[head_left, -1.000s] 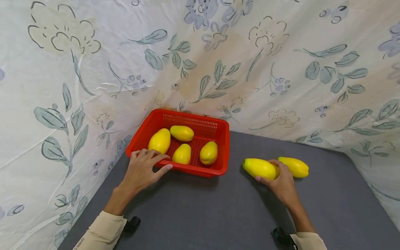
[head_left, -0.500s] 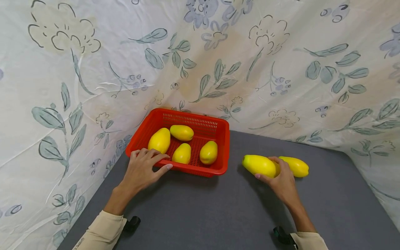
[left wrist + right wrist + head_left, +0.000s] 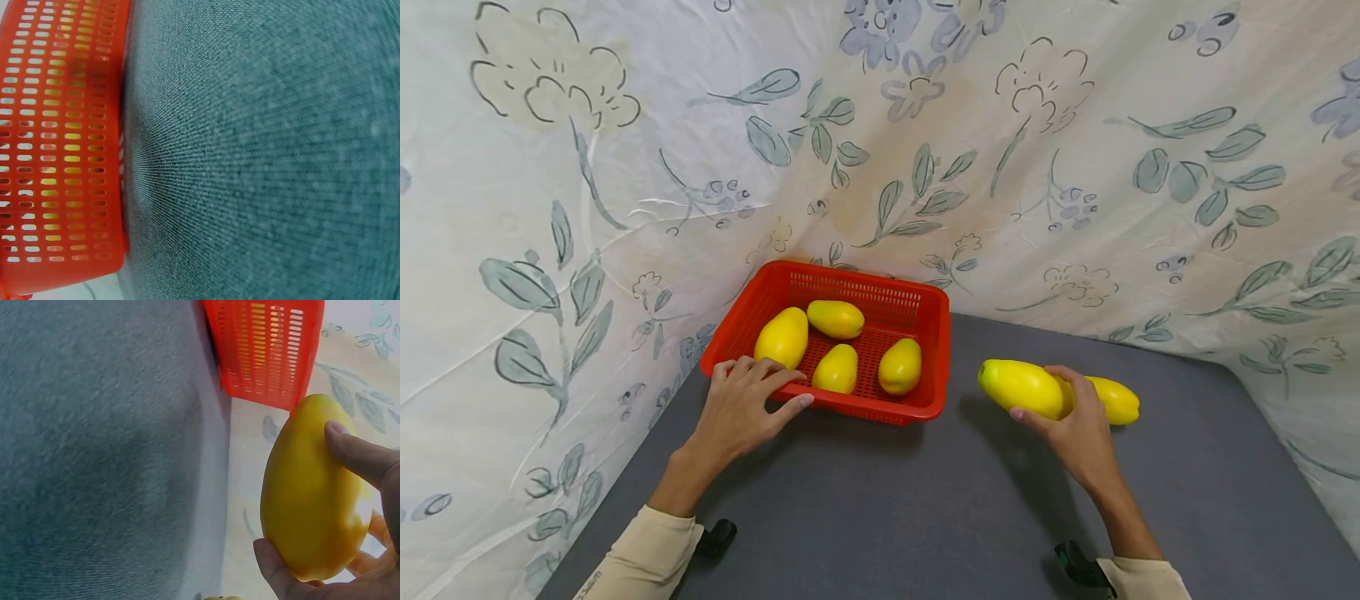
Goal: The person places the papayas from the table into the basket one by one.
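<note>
My right hand [image 3: 1078, 429] grips a yellow papaya [image 3: 1021, 387] with a greenish tip, held above the table with its shadow below. The right wrist view shows the thumb on one side of this papaya [image 3: 312, 494] and fingers around its lower end. Another papaya [image 3: 1116, 402] lies just behind the right hand, partly hidden by it. My left hand [image 3: 745, 408] holds the near rim of a red plastic basket [image 3: 880, 408], fingers over the edge and thumb at the front. Inside the basket lie several yellow papayas [image 3: 900, 367]. The left hand is out of sight in its wrist view.
A dark grey cloth-covered table [image 3: 895, 508] lies under everything. Floral fabric [image 3: 1037, 208] hangs behind and along both sides, with the basket's back close to it. The basket's slotted wall [image 3: 62, 144] fills the left of the left wrist view.
My right hand has raised the papaya off the table and shifted it slightly to the left, its greenish end tipping up. The left hand and basket have stayed in place.
</note>
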A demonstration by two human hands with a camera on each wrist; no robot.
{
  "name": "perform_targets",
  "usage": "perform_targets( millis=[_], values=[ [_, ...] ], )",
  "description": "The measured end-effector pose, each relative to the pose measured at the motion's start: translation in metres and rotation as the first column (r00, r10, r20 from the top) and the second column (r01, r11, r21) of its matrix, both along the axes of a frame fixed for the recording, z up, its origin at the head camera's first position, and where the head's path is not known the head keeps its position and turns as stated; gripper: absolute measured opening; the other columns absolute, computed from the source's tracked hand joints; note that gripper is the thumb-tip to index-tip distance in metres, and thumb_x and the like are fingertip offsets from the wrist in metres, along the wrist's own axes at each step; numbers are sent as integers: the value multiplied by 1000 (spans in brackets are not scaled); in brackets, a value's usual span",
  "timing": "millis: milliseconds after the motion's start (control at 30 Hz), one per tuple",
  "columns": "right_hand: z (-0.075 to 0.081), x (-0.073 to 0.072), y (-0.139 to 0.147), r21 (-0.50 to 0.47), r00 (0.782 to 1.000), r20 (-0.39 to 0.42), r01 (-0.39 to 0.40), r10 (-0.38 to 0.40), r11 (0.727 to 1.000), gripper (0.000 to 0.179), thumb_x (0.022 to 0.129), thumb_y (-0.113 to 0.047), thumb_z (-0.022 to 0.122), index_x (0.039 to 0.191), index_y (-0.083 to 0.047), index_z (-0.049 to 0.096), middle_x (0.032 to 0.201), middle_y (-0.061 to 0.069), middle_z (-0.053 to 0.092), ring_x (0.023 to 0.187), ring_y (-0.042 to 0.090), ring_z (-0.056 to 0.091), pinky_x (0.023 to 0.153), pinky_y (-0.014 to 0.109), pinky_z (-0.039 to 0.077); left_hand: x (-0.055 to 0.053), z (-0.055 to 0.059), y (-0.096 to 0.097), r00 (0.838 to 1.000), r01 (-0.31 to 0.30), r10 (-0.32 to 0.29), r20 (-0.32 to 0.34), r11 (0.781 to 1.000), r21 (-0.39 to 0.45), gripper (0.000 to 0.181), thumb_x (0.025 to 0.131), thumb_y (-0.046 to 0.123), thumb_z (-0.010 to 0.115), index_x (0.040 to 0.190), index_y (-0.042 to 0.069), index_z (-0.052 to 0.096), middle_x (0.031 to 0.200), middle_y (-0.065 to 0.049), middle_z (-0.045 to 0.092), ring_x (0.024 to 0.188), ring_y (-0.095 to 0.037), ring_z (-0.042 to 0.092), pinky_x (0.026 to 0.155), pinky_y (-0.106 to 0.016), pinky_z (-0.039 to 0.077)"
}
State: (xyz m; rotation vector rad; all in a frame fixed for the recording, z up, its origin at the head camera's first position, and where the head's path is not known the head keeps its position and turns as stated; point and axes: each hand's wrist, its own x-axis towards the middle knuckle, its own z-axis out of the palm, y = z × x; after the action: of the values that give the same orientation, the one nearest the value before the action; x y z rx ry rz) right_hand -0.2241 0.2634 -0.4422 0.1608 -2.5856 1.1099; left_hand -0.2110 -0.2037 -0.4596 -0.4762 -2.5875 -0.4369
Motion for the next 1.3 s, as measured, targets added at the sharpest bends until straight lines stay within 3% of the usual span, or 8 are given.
perform_targets(
  millis=[800,1300],
  values=[
    [26,20,-28,-43,1000,-21,10,-11,999,84,85,-33,92,152,-7,49,145,19,51,118,34,48,92,50,38,-1,0,-4,1000,17,-17,-19,1000,-3,43,92,55,73,124,26,77,117,-9,70,103,-32,56,92,-57,35],
    [37,28,-54,-98,999,-27,-37,35,994,83,84,-33,93,151,-12,50,149,15,48,121,33,48,95,51,41,-1,-2,-7,999,21,-21,-29,1000,-5,43,92,54,73,124,27,77,118,-9,70,103,-33,57,90,-57,35]
  ],
)
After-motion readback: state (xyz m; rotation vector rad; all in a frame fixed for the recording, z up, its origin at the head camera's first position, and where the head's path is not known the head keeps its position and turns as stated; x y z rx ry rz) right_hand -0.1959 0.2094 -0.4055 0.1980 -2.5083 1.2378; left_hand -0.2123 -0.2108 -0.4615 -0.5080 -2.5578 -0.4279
